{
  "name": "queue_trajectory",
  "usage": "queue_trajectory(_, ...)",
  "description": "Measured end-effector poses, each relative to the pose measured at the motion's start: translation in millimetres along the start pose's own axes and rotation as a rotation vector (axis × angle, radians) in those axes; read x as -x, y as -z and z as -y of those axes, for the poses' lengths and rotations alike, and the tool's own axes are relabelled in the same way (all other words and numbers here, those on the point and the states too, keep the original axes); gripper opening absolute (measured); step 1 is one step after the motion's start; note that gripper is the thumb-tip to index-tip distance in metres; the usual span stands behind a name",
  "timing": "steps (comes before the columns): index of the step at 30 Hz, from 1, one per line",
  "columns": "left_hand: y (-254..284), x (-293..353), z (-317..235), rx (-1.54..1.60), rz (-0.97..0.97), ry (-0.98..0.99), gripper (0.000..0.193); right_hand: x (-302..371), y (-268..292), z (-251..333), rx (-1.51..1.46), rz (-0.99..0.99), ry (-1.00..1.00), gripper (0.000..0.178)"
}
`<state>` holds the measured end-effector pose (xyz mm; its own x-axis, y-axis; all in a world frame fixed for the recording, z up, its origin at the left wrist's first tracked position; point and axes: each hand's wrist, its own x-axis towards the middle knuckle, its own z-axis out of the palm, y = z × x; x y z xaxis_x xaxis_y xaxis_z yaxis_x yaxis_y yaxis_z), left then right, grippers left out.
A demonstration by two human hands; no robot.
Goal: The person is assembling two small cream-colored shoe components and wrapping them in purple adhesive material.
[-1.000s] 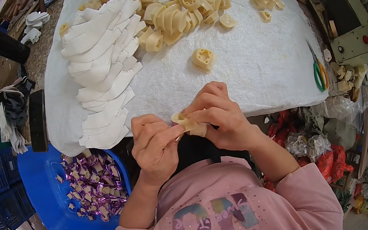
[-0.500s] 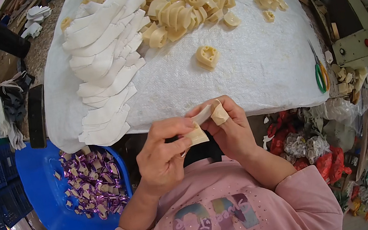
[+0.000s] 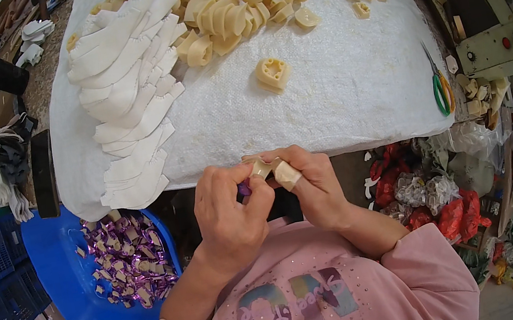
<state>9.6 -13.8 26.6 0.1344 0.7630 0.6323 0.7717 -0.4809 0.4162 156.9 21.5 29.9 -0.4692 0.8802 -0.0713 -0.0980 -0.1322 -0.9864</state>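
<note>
In front of my chest, just off the near edge of the table, both hands are closed together on a small cream piece (image 3: 261, 168). My left hand (image 3: 229, 202) pinches it with thumb and fingers, and a bit of purple shows between them. My right hand (image 3: 316, 184) grips its other side; a beige wrap (image 3: 286, 174) covers the right thumb. Fingers hide most of the held piece. Beyond the hands, a single hollow cream plastic block (image 3: 273, 74), like a shoe heel, stands on the white woven sheet (image 3: 217, 129).
Overlapping white curved cut pieces (image 3: 128, 80) lie at left, with heaped cream blocks (image 3: 232, 15) behind. Green-and-orange-handled scissors (image 3: 442, 91) rest near the right edge. A blue basin (image 3: 64, 287) at lower left holds purple-and-beige pieces (image 3: 130, 259). Red and clear plastic bags (image 3: 439, 197) lie lower right.
My hands have drawn closer together around the cream piece. The white strip that stretched between them is now largely hidden. The whole table view has shifted slightly left and up.
</note>
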Motion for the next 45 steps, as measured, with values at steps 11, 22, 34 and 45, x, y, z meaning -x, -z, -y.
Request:
queue_trajectory(11, -4, 15, 12, 0.768, -0.023, 0.341, 0.016, -34, 37, -8, -0.095, 0.29, -0.179, 0.027)
queue_trajectory(22, -9, 16, 15, 0.526, 0.072, 0.279, 0.016, -39, 33, -16, -0.073, 0.289, -0.245, 0.034)
queue_trajectory(34, -18, 11, 2, 1.046, -0.188, 0.769, 0.01, -35, 19, -26, 0.169, 0.169, 0.288, 0.014)
queue_trajectory(45, -12, 6, 5, 0.74, -0.072, 0.683, 0.013, -40, 22, -11, 0.596, 0.075, 0.571, 0.012)
